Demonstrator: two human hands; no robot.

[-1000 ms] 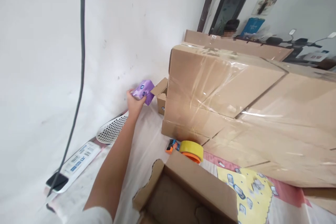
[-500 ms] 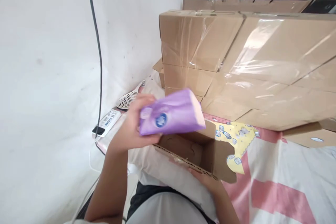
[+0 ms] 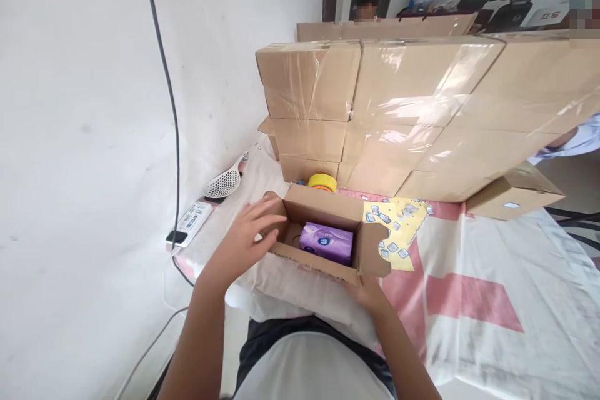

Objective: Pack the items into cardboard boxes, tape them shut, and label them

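Observation:
An opened cardboard box (image 3: 328,200) sits in front of me, its right end flap folded outward. Inside it lies a purple tissue pack (image 3: 327,242) with a blue round logo, towards the right end. My left hand (image 3: 250,240) is at the box's left end, empty, fingers apart, their tips over the flap and rim. Against the lower front right corner of the box, my right hand (image 3: 363,292) holds it; its fingers are mostly hidden by the cardboard.
Taped cartons (image 3: 394,94) form a wall behind the box. Yellow tape (image 3: 322,183) lies between. To the left are a white slotted spoon (image 3: 224,184), a power strip (image 3: 192,224) and a hanging cable (image 3: 171,97). A co-worker's sleeve (image 3: 574,137) shows beside a carton (image 3: 515,194).
The purple tissue pack has gone from my left hand down into the box. My left hand has let go and opened by the left flap. The view has shifted to the right.

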